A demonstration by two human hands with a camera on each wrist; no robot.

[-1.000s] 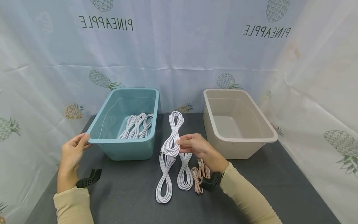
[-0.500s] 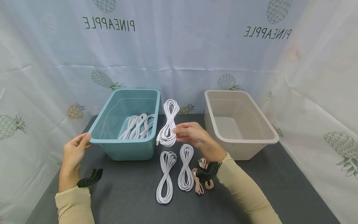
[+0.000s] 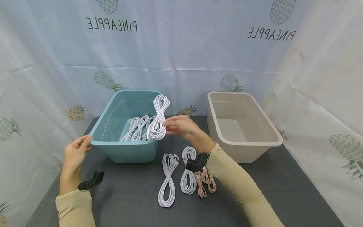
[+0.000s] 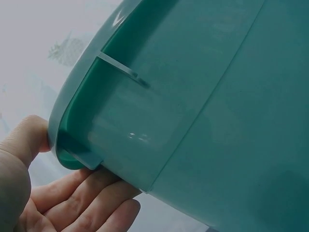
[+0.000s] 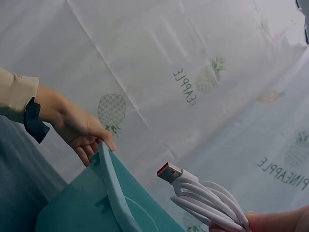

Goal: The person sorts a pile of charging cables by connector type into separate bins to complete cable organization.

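My left hand point(image 3: 74, 155) pinches the near left corner of the teal bin point(image 3: 129, 154), thumb on the rim and fingers under it in the left wrist view. With my right hand point(image 3: 187, 128) I hold a coiled white USB cable point(image 3: 157, 128) by its side, raised over the bin's right rim. Its metal plug point(image 5: 169, 172) sticks out in the right wrist view. Inside the bin lie several white cable bundles point(image 3: 139, 127), one partly hidden by the held cable.
A beige bin point(image 3: 245, 153) stands at the right. On the dark tabletop point(image 3: 127, 195) lie a white cable bundle point(image 3: 167, 179), another white bundle point(image 3: 188, 183) partly behind my right wrist strap, and pinkish cable bundles point(image 3: 200, 186). A pineapple-print curtain point(image 3: 181, 47) hangs behind.
My right hand has lifted the white USB cable off the table bundles and carried it up and left to the teal bin's right rim. My left hand keeps its grip on the bin corner.
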